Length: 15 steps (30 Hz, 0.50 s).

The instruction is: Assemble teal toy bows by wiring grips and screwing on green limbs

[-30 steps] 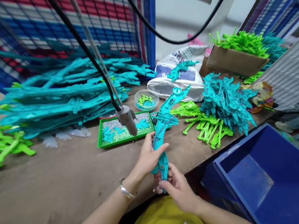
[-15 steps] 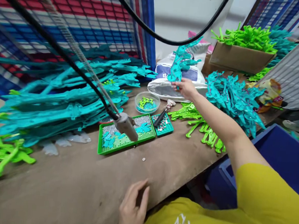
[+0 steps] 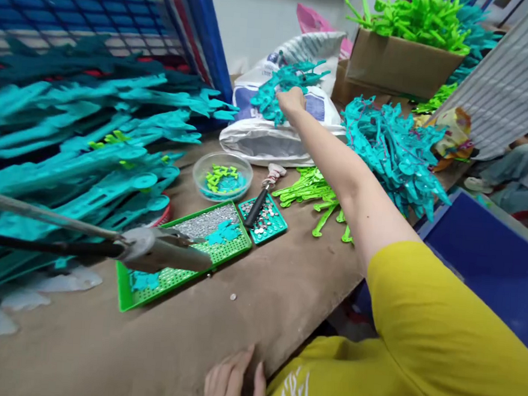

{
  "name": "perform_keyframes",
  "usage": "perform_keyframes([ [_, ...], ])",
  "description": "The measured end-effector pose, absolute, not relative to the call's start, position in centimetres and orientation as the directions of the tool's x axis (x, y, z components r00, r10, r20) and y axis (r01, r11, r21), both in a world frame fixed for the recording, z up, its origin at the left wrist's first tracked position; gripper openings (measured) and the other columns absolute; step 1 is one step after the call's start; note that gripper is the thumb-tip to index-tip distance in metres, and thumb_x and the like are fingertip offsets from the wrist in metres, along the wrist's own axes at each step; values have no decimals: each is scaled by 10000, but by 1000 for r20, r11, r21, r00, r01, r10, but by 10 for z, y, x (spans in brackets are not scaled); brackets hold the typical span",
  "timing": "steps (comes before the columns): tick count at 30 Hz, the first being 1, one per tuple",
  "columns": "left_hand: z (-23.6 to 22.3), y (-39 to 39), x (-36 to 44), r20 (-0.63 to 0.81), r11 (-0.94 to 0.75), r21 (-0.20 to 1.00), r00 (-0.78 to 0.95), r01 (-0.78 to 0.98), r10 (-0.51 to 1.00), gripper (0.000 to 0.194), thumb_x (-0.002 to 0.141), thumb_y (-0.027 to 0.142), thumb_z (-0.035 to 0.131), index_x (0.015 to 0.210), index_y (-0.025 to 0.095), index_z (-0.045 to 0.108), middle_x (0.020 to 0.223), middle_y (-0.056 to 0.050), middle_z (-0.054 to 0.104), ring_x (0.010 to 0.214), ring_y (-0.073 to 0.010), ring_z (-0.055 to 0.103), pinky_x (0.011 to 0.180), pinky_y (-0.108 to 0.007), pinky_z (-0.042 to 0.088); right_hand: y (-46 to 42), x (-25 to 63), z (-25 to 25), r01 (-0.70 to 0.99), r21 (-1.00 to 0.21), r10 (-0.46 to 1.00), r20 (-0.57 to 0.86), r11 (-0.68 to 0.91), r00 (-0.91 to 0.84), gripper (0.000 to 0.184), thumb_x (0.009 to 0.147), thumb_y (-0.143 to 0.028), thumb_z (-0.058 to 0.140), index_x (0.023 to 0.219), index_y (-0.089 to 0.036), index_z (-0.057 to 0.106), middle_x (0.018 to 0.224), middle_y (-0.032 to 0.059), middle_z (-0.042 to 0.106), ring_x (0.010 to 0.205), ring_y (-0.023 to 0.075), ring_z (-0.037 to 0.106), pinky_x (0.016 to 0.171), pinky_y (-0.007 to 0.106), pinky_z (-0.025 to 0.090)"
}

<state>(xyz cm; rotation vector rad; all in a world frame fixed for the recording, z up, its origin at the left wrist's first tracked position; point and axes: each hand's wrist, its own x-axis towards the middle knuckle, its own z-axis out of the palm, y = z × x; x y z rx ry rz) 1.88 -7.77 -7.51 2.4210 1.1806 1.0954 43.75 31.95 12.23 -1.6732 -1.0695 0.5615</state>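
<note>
A teal plastic moulding, branched and spiky, lies on a white sack at the back of a workbench, with the right hand at its lower edge. The fingers are bunched against the piece and partly hidden, so whether they are clamped on it is hard to tell from this angle. The arm stretches across the bench from a yellow sleeve.

The left hand rests at the near bench edge, fingers loosely apart and holding nothing visible, partly cut off by the frame.

On the brown bench sit a green tray of silver studs and teal pieces, a small teal tray with a black-handled tool across it, and a clear bowl of small parts. Teal mouldings are stacked at left, with another heap at right and lime pieces between. A grey nozzle hangs over the tray. Behind stands a cardboard box of lime parts; a blue crate sits at right.
</note>
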Motion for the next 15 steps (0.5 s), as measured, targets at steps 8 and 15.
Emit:
perform_keyframes([
  [8,-73,-72,17,512,-713,377,509,590,692,296,878,148,701,1165,204,650,936,-71,740,831,-224,685,804,-365,507,235,512,116,764,-590,776,342,-261,529,303,874,-290,669,1126,-161,562,1257,130,580,1399,385,414,1115,529,408],
  [15,-59,-71,24,501,-702,421,498,574,708,183,918,164,681,1090,221,656,912,-41,728,812,-206,670,790,-341,485,200,545,113,586,-492,602,148,-643,785,605,761,-201,757,1273,-25,487,1354,283,543,1387,464,431,1179,665,225],
])
